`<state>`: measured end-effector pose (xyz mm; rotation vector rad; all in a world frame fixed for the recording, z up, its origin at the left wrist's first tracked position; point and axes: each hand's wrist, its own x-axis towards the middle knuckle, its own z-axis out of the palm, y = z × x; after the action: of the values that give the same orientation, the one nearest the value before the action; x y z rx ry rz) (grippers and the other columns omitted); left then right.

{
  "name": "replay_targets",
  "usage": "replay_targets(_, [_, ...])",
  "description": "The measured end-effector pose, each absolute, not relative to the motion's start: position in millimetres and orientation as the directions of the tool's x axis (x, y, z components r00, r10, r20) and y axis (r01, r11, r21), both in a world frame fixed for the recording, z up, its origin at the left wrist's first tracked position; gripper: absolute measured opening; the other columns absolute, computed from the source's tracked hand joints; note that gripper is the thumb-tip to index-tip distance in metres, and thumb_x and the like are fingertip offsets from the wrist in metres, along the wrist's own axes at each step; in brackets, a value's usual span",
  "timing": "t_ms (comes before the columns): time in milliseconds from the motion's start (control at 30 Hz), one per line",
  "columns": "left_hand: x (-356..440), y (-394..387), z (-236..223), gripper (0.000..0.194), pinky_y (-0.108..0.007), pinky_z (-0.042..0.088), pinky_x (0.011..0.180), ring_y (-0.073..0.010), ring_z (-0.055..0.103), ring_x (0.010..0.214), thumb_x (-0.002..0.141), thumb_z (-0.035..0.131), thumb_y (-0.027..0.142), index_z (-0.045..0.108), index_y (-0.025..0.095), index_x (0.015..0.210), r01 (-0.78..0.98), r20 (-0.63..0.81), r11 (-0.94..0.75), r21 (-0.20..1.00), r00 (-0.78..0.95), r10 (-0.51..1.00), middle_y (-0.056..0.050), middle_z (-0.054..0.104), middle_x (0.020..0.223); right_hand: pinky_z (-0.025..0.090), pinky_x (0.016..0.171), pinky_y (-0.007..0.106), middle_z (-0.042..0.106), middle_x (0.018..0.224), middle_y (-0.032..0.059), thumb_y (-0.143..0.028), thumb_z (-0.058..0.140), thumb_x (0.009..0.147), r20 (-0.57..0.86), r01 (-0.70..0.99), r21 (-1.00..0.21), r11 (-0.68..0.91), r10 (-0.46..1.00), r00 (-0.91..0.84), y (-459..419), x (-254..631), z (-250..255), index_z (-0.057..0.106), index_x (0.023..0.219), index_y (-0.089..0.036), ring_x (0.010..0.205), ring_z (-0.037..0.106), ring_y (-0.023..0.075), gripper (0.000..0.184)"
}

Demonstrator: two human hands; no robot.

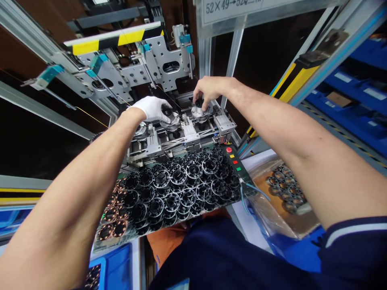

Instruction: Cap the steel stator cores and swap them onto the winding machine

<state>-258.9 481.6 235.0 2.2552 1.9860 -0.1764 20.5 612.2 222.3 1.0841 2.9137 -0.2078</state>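
Observation:
My left hand (pixel 153 108), in a white glove, reaches to the middle holder (pixel 171 122) of a winding machine. Its thumb and fingers curve round a black motor stator (pixel 166 109), which they partly hide. At the right-hand holder (pixel 202 114), my bare right hand (pixel 208 90) points its fingers down and grips another black stator (pixel 198 103) at the top of the holder. A third holder (pixel 141 131) stands to the left, partly behind my left wrist. Many black stators (pixel 177 173) stand in stacked rows on the green bench top in front of the machine.
Copper-wound stators (pixel 119 227) sit at the bench's left end. A red button (pixel 229 150) and coloured switches line its right edge. Above my hands hangs a metal plate (pixel 169 66) with wire guides and thin wires. A lined box of rings (pixel 284 185) stands at right.

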Motion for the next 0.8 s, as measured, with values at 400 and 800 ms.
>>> replay_targets(400, [-233.0,427.0,171.2,0.133,-0.058,0.032,0.146,-0.0542,0.022,0.182,0.091,0.09,0.057,0.017,0.006,0.189,0.991,-0.121,-0.115,0.067,0.123,0.985,-0.033,0.013,0.196,0.064,0.113,0.057,0.088,0.116,0.0082,-0.031,0.107,0.079,-0.08,0.693,-0.131,0.709,0.689,-0.72,593.4,11.9,227.9,0.09,0.126,-0.015,0.116,0.083,0.0364,0.052])
replay_targets(800, [-446.5,314.3,192.1,0.11,-0.062,0.025,0.152,-0.0441,0.026,0.183,0.089,0.057,0.057,0.033,0.012,0.187,0.985,0.148,0.036,0.168,-0.061,0.987,-0.009,0.031,0.197,0.02,0.15,0.066,0.012,0.197,0.0249,-0.02,0.071,0.084,0.112,0.694,-0.131,0.708,0.706,-0.7,502.8,46.1,121.2,0.019,0.187,-0.002,0.184,0.015,0.0441,0.117])
